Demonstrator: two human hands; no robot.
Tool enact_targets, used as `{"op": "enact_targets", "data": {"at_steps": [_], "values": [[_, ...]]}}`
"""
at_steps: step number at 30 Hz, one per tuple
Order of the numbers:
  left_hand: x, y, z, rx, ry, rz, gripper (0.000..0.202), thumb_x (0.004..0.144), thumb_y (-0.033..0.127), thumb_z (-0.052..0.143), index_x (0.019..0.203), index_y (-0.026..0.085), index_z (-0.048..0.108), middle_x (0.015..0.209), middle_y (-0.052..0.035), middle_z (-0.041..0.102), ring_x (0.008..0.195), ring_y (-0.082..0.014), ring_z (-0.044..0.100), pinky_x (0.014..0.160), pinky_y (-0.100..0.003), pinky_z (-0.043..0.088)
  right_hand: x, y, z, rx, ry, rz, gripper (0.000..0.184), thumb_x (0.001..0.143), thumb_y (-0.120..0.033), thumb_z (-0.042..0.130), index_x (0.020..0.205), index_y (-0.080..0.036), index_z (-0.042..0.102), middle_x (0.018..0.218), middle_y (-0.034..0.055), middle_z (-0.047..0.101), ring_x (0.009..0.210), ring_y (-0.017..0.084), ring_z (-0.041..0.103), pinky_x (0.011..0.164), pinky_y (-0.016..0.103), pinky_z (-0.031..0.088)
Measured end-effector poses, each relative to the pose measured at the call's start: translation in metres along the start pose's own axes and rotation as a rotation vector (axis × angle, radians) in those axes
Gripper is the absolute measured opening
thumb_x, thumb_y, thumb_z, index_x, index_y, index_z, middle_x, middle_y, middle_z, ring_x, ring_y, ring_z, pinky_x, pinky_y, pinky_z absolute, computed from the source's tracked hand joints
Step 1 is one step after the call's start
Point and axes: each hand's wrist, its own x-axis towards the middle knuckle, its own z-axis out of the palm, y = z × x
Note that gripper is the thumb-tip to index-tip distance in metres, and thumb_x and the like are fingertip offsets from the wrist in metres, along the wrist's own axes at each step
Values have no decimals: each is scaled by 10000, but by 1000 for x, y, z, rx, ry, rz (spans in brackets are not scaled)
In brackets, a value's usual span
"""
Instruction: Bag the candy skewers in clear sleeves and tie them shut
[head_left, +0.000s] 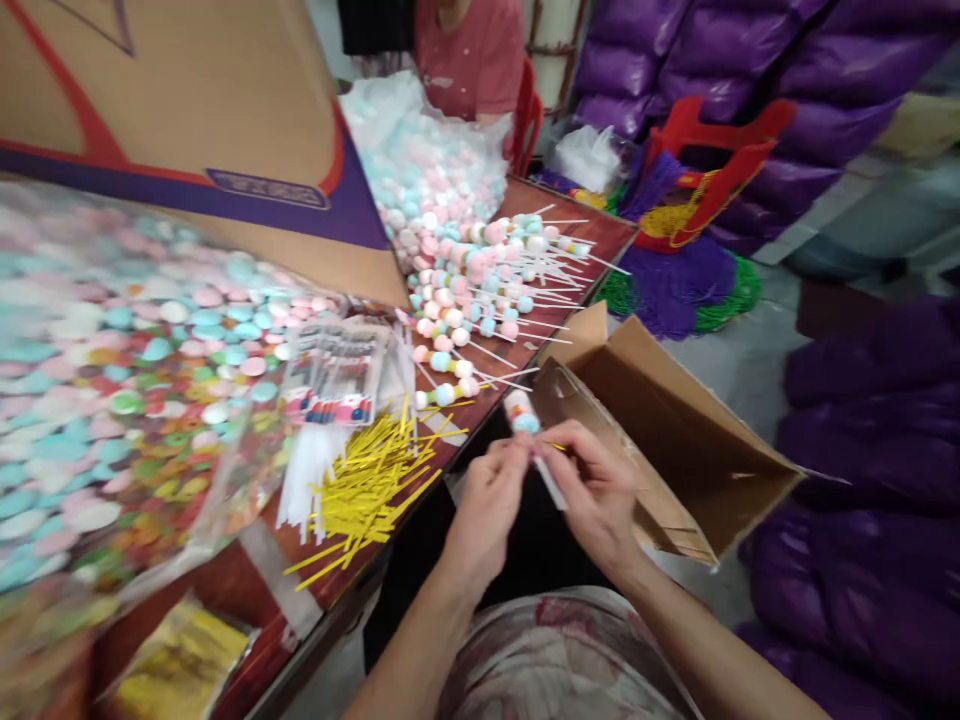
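A marshmallow skewer [523, 412] in a clear wrapper stands up between my two hands, with its white stick pointing down. My left hand [496, 487] pinches it just below the marshmallows. Close against it, my right hand [594, 482] has its fingers closed on a gold twist tie [556, 447], of which only a short end shows. Left of my hands, a heap of gold twist ties [371, 490] lies on the table edge, beside white sticks [304, 475] and printed clear bags [337, 370]. Several finished-looking skewers [480, 290] are piled farther back.
Loose marshmallows and gummies [187, 340] spread over the left of the table. Behind them stands a large carton [172, 110]. An open cardboard box [675, 430] sits right of my hands. A person in a red shirt [472, 60] is across the table. Purple sacks [862, 430] line the right.
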Motion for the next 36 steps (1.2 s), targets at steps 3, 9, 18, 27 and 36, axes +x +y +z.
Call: {"op": "enact_targets", "data": {"at_steps": [3,9,18,27,36], "values": [[4,-7,18,-112,-30,61,326,798,466,694,708,156,733,854,-78,687,881,-197,615,863,-321,456,-15,5,-14,65,45,189,180,899,-347,602,885,-228,736,674,6,592,625,163,536,621,296,446],[14,-41,36,75,-54,24,306,776,431,691,625,165,707,605,-45,619,605,-164,547,622,-316,432,-36,20,-44,114,64,526,297,730,-480,752,883,-226,748,651,27,621,532,147,500,490,274,424],[27,13,-10,432,-61,462,205,864,332,610,773,208,745,837,-67,735,801,-197,640,762,-323,480,-17,77,-79,505,256,750,234,620,-452,815,702,-276,687,635,-9,450,463,79,335,452,341,293],[58,101,-187,940,940,347,185,764,265,670,919,173,712,906,-76,701,846,-220,632,762,-316,468,13,75,-37,579,175,754,342,531,-369,871,806,-212,740,718,-2,543,519,79,415,454,264,360],[70,94,-197,1059,975,236,317,782,402,667,1002,174,677,934,-101,707,884,-260,644,773,-359,449,3,43,34,586,-112,586,290,712,-367,812,900,-169,716,684,-2,580,527,73,427,474,209,341]]}}
